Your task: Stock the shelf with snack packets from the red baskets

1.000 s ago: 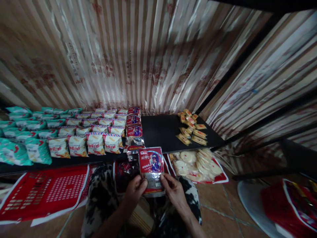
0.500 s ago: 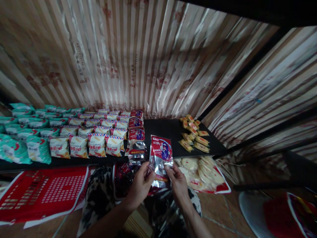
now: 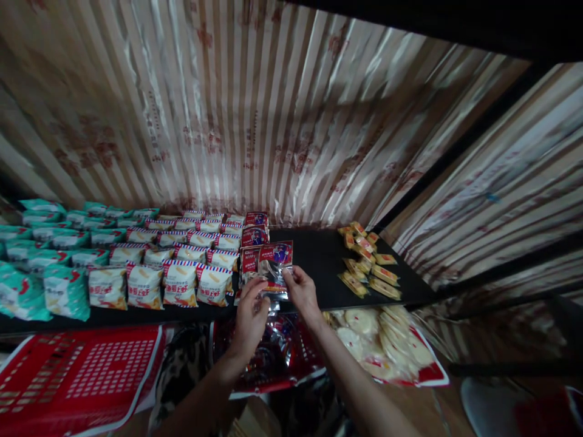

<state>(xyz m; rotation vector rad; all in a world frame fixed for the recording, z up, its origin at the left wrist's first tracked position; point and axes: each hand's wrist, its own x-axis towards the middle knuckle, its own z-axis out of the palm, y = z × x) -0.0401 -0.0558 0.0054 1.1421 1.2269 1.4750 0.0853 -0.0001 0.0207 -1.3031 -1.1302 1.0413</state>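
A red and silver snack packet [image 3: 279, 254] is tilted back over the front of the black shelf, with its printed red part uppermost. My right hand [image 3: 301, 294] pinches its right edge between thumb and fingers. My left hand [image 3: 249, 317] is closed at its lower left corner, fingers curled. Just behind and to the left are matching red packets [image 3: 254, 235] in a row running back to the wall; the held one partly covers the front of that row.
White shrimp-snack bags [image 3: 180, 284] and teal bags [image 3: 67, 292] stand in rows to the left. Small yellow packs [image 3: 385, 274] lie at the shelf's right. Below are a red basket [image 3: 109, 364], more red packets [image 3: 280, 346] and round pale packs [image 3: 364, 325].
Both hands have carried the packet forward and left, from in front of the shelf to the row of matching packets. It now tilts further back. The view has shifted slightly.
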